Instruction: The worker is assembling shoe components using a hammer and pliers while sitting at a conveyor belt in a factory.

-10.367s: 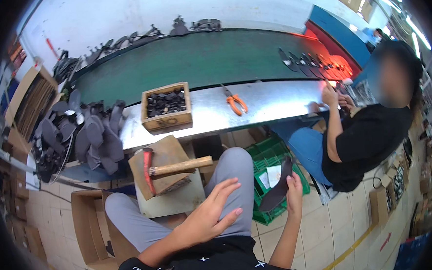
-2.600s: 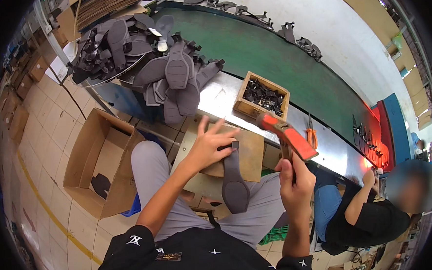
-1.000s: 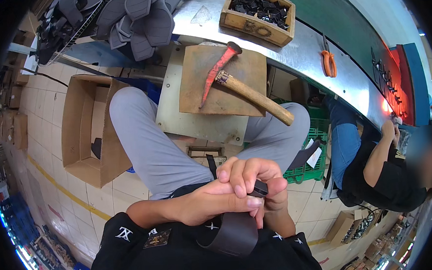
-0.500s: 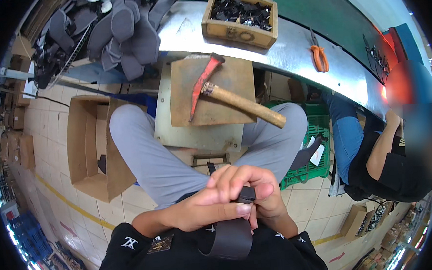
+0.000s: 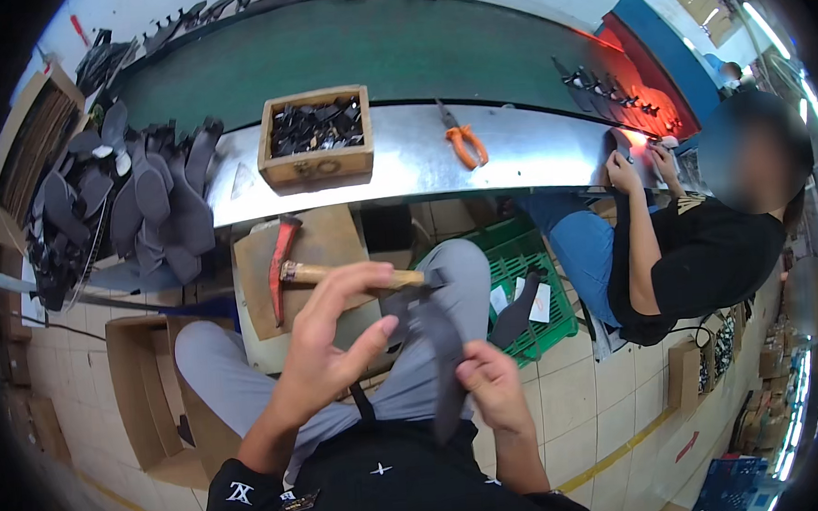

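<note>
My right hand (image 5: 495,386) pinches the edge of a dark grey shoe sole (image 5: 447,369), held upright over my lap. A small black block (image 5: 436,279) shows at the sole's upper end, blurred by motion. To the left of the sole, my left hand (image 5: 330,343) is open, thumb and fingers apart, holding nothing. Its fingers cover part of the wooden handle of a hammer (image 5: 285,267). The hammer has a red head and lies on a square brown board (image 5: 254,254) in front of my knees.
On the metal bench edge (image 5: 534,161) stand a wooden box (image 5: 317,172) of small black parts and orange-handled pliers (image 5: 463,140). Grey soles (image 5: 151,190) hang at left. A cardboard box (image 5: 139,390) and green crate (image 5: 551,317) flank my legs. A co-worker (image 5: 695,250) sits at right.
My hands have come apart and moved up; the left has let go while the right keeps the sole, now raised upright. The view has shifted, showing more of the bench and conveyor.
</note>
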Demonstrator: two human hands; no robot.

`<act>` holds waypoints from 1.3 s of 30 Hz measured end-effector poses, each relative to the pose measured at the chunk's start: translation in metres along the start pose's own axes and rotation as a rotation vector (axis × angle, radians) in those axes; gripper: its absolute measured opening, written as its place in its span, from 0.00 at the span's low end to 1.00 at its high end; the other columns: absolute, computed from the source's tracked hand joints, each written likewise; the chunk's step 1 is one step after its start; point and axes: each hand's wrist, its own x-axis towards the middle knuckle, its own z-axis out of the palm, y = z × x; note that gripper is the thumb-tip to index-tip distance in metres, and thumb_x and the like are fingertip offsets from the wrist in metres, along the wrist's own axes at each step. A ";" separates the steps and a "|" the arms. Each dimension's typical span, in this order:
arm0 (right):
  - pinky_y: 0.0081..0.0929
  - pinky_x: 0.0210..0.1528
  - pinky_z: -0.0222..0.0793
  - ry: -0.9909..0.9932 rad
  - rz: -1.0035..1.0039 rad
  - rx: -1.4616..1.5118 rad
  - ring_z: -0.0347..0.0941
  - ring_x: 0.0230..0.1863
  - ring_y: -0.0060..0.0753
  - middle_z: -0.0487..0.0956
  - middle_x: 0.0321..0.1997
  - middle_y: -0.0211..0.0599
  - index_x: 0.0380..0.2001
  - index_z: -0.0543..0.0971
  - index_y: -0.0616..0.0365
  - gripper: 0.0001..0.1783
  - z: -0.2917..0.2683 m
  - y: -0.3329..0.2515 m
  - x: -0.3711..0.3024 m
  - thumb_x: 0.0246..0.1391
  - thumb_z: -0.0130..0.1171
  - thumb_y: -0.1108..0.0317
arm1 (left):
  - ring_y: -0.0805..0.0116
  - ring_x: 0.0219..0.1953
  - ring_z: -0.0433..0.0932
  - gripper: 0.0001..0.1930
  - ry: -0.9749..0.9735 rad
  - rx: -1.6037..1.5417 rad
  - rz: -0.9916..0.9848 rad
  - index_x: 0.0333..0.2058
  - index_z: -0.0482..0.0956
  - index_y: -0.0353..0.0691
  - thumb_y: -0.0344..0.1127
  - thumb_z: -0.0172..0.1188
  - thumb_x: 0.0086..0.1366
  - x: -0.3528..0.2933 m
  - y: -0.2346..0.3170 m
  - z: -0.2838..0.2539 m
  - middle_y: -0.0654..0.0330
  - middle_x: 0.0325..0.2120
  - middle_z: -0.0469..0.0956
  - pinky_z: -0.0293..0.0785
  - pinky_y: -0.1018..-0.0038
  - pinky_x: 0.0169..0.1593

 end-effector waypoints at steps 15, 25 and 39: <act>0.40 0.54 0.66 0.831 0.168 -1.403 0.71 0.53 0.50 0.74 0.51 0.49 0.53 0.73 0.66 0.22 -0.225 0.157 0.070 0.59 0.59 0.64 | 0.56 0.57 0.73 0.09 -0.129 -0.666 0.025 0.27 0.74 0.38 0.16 0.58 0.61 -0.021 0.024 0.006 0.48 0.48 0.72 0.67 0.58 0.63; 0.41 0.64 0.61 0.720 -0.420 -0.900 0.67 0.60 0.55 0.70 0.60 0.55 0.55 0.70 0.69 0.21 -0.111 0.113 0.067 0.64 0.52 0.67 | 0.64 0.53 0.72 0.04 -0.025 -0.582 0.028 0.27 0.73 0.39 0.22 0.55 0.57 -0.027 0.000 -0.009 0.48 0.51 0.74 0.68 0.69 0.57; 0.51 0.67 0.50 0.610 -0.428 -1.387 0.56 0.65 0.60 0.61 0.67 0.56 0.61 0.65 0.68 0.31 -0.057 0.097 0.101 0.60 0.57 0.61 | 0.66 0.50 0.74 0.05 0.039 -0.456 -0.085 0.26 0.70 0.39 0.21 0.53 0.58 -0.032 -0.034 -0.018 0.51 0.47 0.76 0.68 0.68 0.57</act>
